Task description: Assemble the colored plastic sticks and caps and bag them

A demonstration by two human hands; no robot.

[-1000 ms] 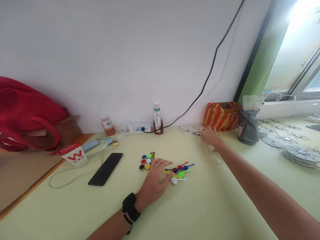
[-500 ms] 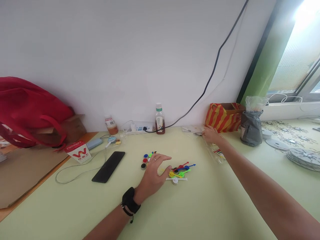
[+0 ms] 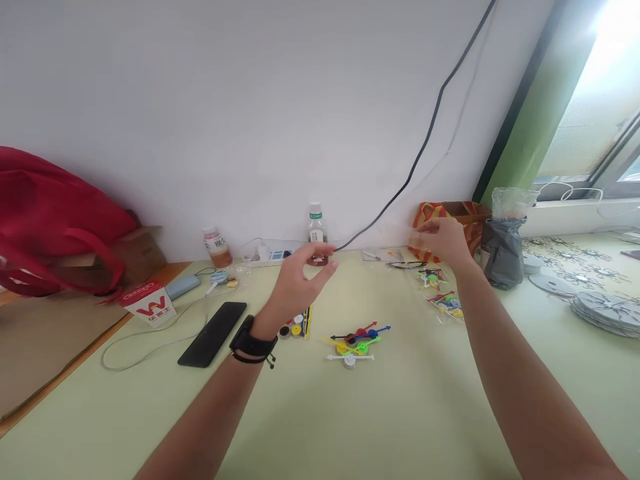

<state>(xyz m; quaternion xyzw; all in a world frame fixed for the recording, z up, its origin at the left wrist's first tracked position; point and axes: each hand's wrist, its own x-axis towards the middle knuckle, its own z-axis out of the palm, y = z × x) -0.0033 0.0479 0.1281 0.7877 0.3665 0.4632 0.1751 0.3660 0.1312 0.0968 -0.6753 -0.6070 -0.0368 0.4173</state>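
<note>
Beyond the arrow spinners (image 3: pixel 361 348), a left hand (image 3: pixel 300 280) hangs, thumb and fingers parted; right of the spinners, a right hand (image 3: pixel 444 239), grip unclear.

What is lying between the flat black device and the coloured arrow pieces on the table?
In the head view, small round pieces lie there, with thin coloured pieces beside them. The left hand partly hides this stretch.

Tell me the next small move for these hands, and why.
Probably bring the right hand towards the left hand: the right seems to pinch something clear, too blurred to name, while the left is open and the coloured arrows lie loose.
</note>
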